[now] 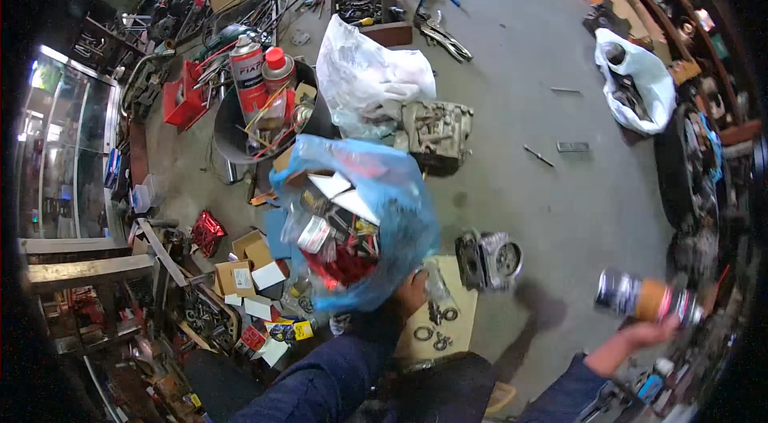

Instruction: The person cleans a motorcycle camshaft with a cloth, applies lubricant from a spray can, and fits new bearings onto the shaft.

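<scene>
Out to the right, my right hand [640,337] grips a spray can [638,297] near its nozzle end. The can lies almost sideways in the air, with a dark and orange body. My left hand [413,293] is at the lower right edge of a blue plastic bag [400,207]; its fingers are mostly hidden. Small packets, white cards and parts fill the bag. Just right of that hand, a cardboard sheet [458,319] bears several rings and small gears. A metal engine part [490,261] stands beyond the sheet.
A metal casing [436,133] and a white plastic bag [372,79] lie ahead. A black bucket [232,139] holds red spray cans. Small boxes [236,277] clutter the left; a white sack [658,91] stands far right. Loose tools [440,27] lie farther off.
</scene>
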Available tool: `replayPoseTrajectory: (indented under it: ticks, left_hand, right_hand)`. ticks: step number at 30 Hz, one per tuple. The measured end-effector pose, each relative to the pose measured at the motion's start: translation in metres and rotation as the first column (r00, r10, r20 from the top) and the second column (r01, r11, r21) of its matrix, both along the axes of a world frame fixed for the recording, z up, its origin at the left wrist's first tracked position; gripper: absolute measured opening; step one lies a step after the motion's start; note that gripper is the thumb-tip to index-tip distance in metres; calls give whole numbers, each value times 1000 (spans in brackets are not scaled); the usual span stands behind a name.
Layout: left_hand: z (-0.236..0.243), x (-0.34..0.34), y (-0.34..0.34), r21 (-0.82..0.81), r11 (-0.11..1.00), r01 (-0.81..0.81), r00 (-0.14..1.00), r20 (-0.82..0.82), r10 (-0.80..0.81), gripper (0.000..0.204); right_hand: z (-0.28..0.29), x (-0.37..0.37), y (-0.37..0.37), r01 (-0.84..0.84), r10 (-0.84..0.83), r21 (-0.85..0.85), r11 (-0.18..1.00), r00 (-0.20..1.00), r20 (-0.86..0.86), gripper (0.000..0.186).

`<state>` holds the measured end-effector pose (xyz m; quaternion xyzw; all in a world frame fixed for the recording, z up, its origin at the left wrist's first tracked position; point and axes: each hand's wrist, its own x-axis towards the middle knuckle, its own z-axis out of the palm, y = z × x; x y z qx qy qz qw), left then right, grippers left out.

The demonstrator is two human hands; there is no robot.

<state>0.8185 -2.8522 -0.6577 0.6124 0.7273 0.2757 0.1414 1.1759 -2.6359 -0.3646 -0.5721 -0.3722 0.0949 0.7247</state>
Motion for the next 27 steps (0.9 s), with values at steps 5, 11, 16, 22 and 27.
replayPoseTrajectory:
  ticks: [5, 11, 16, 22, 27]
  left_hand:
    - [-3, 3, -7, -84, 996, 7, 990, 140, 5, 46]
    - [21, -29, -16, -2, 1000, -9, 896, 445, 9, 43]
    - [75, -65, -110, -199, 971, 130, 774, 632, 26, 40]
    - [139, -132, -235, -12, 998, 59, 633, 774, -29, 58]
    - [219, -219, -269, 202, 971, -128, -20, 978, -206, 32]
  right_hand:
    - [21, 29, -176, -779, 700, 141, 611, 448, -556, 62]
    - [32, -39, -246, -403, 374, 49, 914, 787, -491, 50]
    - [35, -94, -339, -590, 595, 156, 792, 690, -413, 55]
    - [137, -224, -412, -702, 700, 43, 711, 712, 59, 82]
    - [203, -297, -482, -788, 775, -156, 596, 513, 368, 81]
